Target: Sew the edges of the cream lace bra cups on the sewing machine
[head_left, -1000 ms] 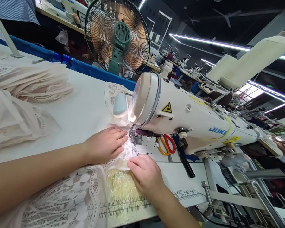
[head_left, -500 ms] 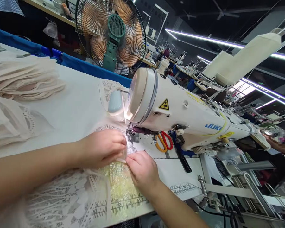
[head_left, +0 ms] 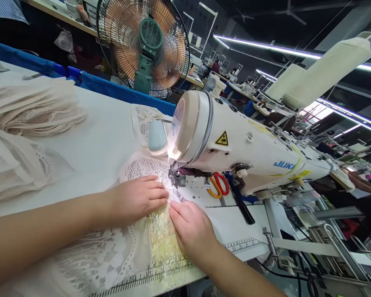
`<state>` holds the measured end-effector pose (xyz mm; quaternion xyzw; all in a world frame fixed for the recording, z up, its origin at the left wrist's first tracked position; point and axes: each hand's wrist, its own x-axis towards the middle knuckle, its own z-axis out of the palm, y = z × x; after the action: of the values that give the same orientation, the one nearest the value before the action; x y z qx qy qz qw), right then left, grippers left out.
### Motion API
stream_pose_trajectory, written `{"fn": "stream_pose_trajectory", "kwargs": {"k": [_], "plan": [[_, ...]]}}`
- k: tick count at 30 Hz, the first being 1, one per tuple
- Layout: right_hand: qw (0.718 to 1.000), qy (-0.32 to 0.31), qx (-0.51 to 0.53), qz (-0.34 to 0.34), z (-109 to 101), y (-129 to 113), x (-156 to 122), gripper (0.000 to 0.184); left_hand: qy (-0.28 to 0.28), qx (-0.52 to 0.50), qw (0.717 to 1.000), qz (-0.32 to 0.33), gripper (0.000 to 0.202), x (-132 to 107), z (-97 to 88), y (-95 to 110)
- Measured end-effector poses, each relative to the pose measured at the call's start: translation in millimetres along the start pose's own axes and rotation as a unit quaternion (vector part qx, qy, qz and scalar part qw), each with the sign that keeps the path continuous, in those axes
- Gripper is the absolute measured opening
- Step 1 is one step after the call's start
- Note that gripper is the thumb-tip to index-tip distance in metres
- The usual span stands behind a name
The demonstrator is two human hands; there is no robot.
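Note:
Fingers laid flat and close together, my left hand (head_left: pixel 139 200) presses on pale lace fabric (head_left: pixel 144 167) just in front of the sewing machine's presser foot (head_left: pixel 173 175). Its thumb is mostly hidden. My right hand (head_left: pixel 191 229) pinches the fabric's near edge between thumb and forefinger, close to the left fingertips. The fabric runs under the lit needle area of the white sewing machine (head_left: pixel 228 140). More lace (head_left: pixel 102 258) hangs over the table's front edge below my left forearm. Shiny yellowish tape (head_left: pixel 163 235) covers the tabletop between my hands.
Piles of cream lace pieces (head_left: pixel 34 105) lie at left. Scissors with yellow and red handles (head_left: pixel 218 187) and a black-handled tool (head_left: pixel 245 212) rest right of the needle. A large fan (head_left: pixel 151 37) stands behind. A printed ruler (head_left: pixel 170 268) follows the front edge.
My left hand has flattened from a more curled, raised shape onto the fabric. More lace shows behind it. The right hand keeps its pinch; the whole view has shifted slightly.

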<state>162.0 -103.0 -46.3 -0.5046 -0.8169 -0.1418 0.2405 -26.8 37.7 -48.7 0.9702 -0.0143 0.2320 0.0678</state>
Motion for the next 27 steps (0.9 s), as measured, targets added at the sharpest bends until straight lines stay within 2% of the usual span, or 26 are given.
{"fn": "stream_pose_trajectory", "kwargs": {"k": [4,7,13,18,21,27], "plan": [[0.999,-0.043,0.011,0.012,-2,0,5,0.028,-0.027,-0.019,0.999,-0.039,0.033,0,-4.6,-1],[0.997,-0.07,0.012,0.014,-4,1,8,0.023,-0.018,-0.017,0.999,-0.035,0.033,1,-3.3,-9],[0.997,-0.066,0.019,0.019,-5,1,9,0.022,-0.026,-0.011,0.999,-0.016,0.035,5,-0.6,-30],[0.999,-0.036,0.026,0.023,-6,0,9,0.025,-0.081,0.041,0.995,-0.039,0.037,14,-16.0,-32],[0.999,-0.033,0.034,0.027,-6,0,8,0.026,-0.078,0.069,0.994,-0.042,0.038,19,-22.2,-35],[0.998,-0.042,0.037,0.024,-5,-1,6,0.026,-0.081,0.092,0.99,-0.074,0.04,17,-22.4,-42]]}}
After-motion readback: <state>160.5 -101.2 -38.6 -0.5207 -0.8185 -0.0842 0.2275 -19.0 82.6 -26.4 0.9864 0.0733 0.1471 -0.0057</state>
